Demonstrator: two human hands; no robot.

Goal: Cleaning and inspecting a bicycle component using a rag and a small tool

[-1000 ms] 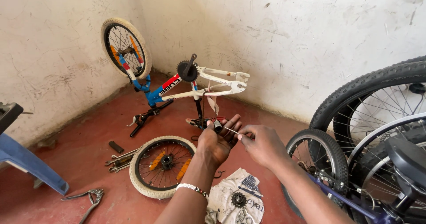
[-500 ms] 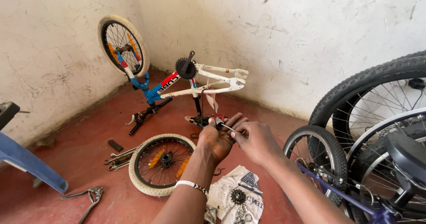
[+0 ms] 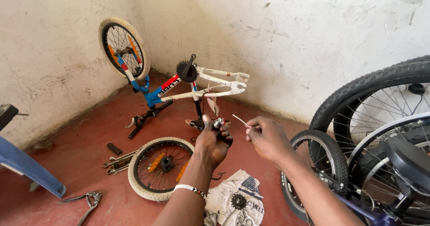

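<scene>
My left hand (image 3: 212,142) is raised in front of me and grips a small dark metal bicycle part (image 3: 217,124) that sticks up between its fingers. My right hand (image 3: 268,138) pinches a thin pale spoke-like rod (image 3: 241,121) whose tip points toward that part, a short gap away. Beyond both hands a small white, blue and red bicycle (image 3: 179,85) stands upside down on the red floor, front wheel (image 3: 123,47) up and rear wheel off. That loose wheel (image 3: 159,166) lies flat below my left arm.
Wrenches (image 3: 117,162) and pliers (image 3: 86,202) lie on the floor at left. A printed cloth (image 3: 249,194) holds a sprocket (image 3: 238,202). Large bicycle wheels (image 3: 380,118) crowd the right side. A blue chair leg (image 3: 27,168) juts in at left. White walls meet behind.
Both hands have stayed together in front of me; the right hand has drawn slightly away from the left, so the thin rod now shows between them.
</scene>
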